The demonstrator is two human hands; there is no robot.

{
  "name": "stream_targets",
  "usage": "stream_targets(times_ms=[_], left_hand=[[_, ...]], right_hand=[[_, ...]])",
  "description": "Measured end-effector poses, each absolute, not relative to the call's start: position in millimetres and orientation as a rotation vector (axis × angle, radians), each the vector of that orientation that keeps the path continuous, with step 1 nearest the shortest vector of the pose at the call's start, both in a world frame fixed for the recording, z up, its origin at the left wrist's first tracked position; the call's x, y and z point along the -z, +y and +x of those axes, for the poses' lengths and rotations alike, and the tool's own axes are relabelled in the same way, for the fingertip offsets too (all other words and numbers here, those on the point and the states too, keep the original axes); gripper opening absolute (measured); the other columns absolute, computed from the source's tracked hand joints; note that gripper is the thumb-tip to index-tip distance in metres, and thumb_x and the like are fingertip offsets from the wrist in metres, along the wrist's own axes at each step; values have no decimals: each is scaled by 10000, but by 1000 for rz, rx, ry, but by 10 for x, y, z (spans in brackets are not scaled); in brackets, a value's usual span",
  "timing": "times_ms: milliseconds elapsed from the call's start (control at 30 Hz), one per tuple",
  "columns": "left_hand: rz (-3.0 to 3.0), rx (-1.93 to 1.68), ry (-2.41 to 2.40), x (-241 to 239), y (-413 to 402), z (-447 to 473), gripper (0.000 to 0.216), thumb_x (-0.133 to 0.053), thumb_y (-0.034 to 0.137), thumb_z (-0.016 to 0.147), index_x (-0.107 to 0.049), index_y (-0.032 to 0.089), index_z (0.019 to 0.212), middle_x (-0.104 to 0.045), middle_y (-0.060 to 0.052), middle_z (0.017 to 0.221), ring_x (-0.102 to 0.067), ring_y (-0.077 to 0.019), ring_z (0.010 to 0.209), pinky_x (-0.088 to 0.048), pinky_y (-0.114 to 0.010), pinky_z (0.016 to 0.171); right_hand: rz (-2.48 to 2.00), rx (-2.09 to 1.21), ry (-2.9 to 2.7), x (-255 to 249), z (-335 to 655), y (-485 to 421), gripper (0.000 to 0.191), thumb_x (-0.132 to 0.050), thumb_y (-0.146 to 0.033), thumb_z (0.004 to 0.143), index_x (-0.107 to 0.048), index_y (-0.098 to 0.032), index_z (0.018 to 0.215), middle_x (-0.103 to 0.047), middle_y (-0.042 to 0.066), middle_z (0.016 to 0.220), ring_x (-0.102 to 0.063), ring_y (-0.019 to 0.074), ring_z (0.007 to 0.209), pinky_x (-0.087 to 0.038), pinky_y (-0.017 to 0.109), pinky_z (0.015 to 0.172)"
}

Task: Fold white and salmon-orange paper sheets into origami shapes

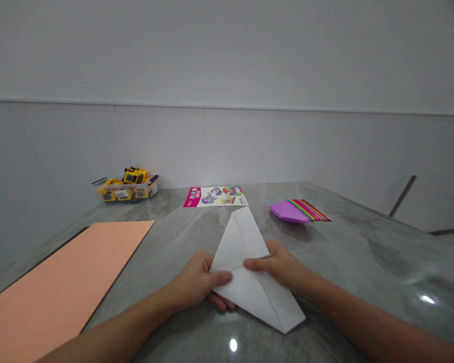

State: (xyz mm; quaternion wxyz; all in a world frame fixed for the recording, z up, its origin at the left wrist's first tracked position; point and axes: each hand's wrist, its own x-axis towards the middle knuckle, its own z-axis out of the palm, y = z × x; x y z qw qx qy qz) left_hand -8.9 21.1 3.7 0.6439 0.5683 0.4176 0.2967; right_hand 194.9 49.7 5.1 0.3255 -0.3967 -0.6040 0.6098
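Observation:
A white sheet of paper (245, 262), folded into a long pointed shape, lies in the middle of the grey marble table (363, 262). My left hand (199, 285) pinches its left edge, thumb on top and fingers underneath. On the right side my right hand (280, 264) grips the paper too, with the thumb pressed on the fold near the centre. The paper's tip points away from me and its near corner rests on the table.
A large orange sheet (60, 287) lies at the left. At the back stand a clear box with a yellow toy vehicle (130, 185), an instruction leaflet (215, 196) and a stack of coloured papers (298, 210). A white wall runs behind the table.

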Motion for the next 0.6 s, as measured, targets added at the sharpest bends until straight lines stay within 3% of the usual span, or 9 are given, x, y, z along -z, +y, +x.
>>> stream_targets(times_ms=[167, 400, 600], left_hand=[[1265, -738, 1031, 19, 212, -46, 315, -673, 388, 706, -658, 73, 696, -689, -122, 600, -644, -177, 471, -481, -204, 394], [1280, -658, 795, 27, 242, -176, 380, -687, 435, 703, -696, 57, 736, -705, -145, 667, -674, -188, 540, -503, -191, 424], [1206, -850, 827, 73, 268, -142, 326, -686, 369, 733, -708, 45, 763, -706, -131, 659, -660, -170, 537, -518, -186, 440]], right_hand=[[-1185, -1329, -1683, -58, 1934, 468, 220, -696, -323, 664, -659, -106, 666, -631, 40, 621, -524, 126, 524, -378, 222, 455], [-920, -1730, -1514, -98, 1951, 471, 365, -759, -392, 595, -667, -85, 770, -672, 77, 713, -600, 168, 588, -442, 262, 531], [-984, -1749, -1481, -102, 2005, 535, 379, -758, -393, 622, -676, -66, 795, -682, 93, 726, -609, 162, 584, -440, 249, 532]])
